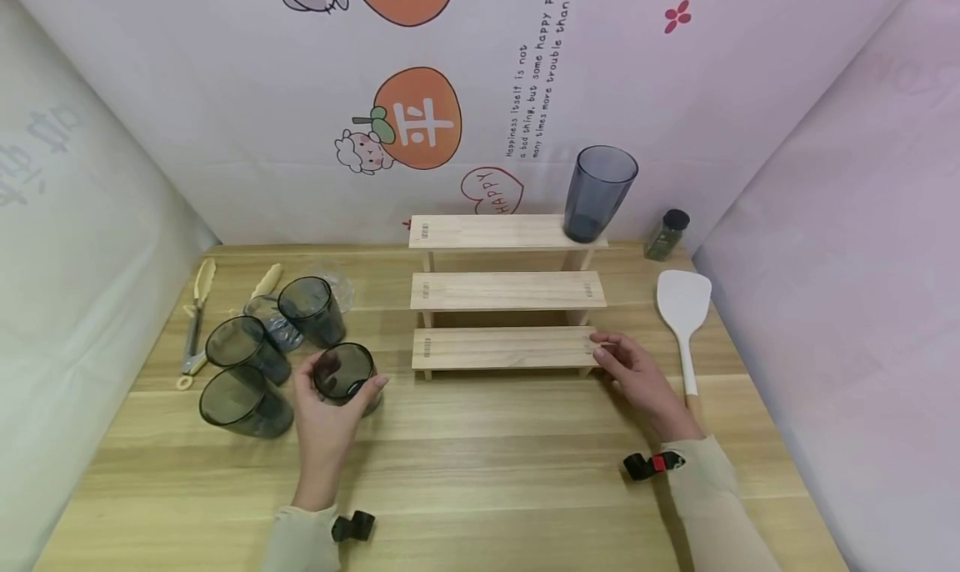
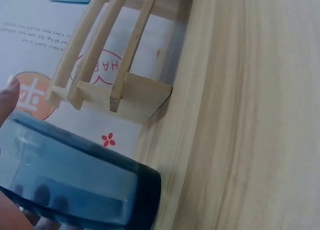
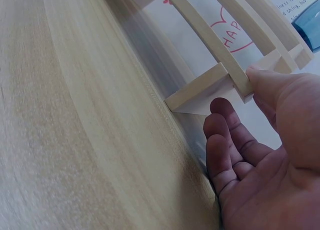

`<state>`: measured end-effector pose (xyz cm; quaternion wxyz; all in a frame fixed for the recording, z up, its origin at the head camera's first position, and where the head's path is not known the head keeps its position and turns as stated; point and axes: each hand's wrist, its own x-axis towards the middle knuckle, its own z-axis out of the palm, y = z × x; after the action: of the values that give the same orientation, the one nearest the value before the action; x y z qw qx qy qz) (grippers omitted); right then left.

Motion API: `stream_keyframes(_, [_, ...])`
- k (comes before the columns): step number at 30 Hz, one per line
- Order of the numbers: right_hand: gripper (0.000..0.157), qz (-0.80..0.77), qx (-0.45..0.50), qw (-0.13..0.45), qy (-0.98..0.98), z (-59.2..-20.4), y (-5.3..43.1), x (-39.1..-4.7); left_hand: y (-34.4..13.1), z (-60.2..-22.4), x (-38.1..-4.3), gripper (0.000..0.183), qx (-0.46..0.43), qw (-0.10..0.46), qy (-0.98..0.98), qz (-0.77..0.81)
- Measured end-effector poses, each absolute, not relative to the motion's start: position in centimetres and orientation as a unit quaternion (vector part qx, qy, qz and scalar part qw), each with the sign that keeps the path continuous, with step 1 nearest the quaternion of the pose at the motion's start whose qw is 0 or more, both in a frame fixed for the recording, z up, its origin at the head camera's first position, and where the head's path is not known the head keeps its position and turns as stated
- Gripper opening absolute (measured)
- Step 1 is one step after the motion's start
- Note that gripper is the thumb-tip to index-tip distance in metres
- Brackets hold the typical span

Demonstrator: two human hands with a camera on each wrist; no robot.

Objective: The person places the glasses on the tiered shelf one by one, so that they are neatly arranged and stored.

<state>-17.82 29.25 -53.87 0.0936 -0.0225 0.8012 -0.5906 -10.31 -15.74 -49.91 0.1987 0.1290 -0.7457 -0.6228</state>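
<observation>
My left hand grips a dark tinted drinking glass from its side, fingers wrapped round it and thumb near the rim. Three similar glasses stand just left of and behind it: one at the back, one in the middle and one in front. A three-tier wooden shelf stands at the centre. At the right end of its lowest board, my right hand pinches the edge with thumb and index finger; the other fingers curl loosely below. Another tinted glass stands upright on the top board's right end.
Tongs lie at the far left, with clear, shiny items among the glasses. A white spatula lies right of the shelf, partly under my right arm. Behind it stands a small dark-capped jar. Printed white walls enclose the wooden table.
</observation>
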Motion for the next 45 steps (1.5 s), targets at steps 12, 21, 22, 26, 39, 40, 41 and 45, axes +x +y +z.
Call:
stream_keyframes(12, [0.044,-0.583,-0.017,0.094,0.807,-54.0,29.3,-17.9,-15.9,-50.9,-10.5,0.103,0.099,0.180,-0.733,-0.648])
stream_keyframes(21, [0.042,-0.583,-0.017,0.098,0.806,-54.1,29.4,-18.0,-15.5,-50.9,-11.0,0.092,0.102,0.193,-0.722,-0.656])
stream_keyframes(22, [0.043,-0.583,-0.016,0.098,0.806,-54.1,29.4,-18.1,-15.6,-50.9,-11.1,0.091,0.102,0.193,-0.723,-0.655])
stream_keyframes(26, [0.045,-0.586,-0.009,0.097,0.805,-54.2,29.4,-18.0,-15.7,-51.0,-11.3,0.090,0.091,0.194,-0.725,-0.655])
stream_keyframes(39, [0.045,-0.591,-0.019,0.097,0.800,-53.8,29.4,-17.8,-15.1,-51.1,-11.3,0.094,0.118,0.197,-0.715,-0.661])
stream_keyframes(40, [0.045,-0.591,-0.018,0.097,0.801,-53.8,29.4,-17.8,-15.0,-51.1,-11.3,0.092,0.119,0.198,-0.714,-0.661])
stream_keyframes(41, [0.045,-0.591,-0.017,0.097,0.801,-53.8,29.4,-17.8,-15.0,-51.1,-11.4,0.090,0.118,0.198,-0.715,-0.660])
stream_keyframes(45, [0.046,-0.587,-0.015,0.098,0.804,-53.8,29.3,-17.9,-15.2,-51.1,-11.8,0.083,0.086,0.205,-0.713,-0.665])
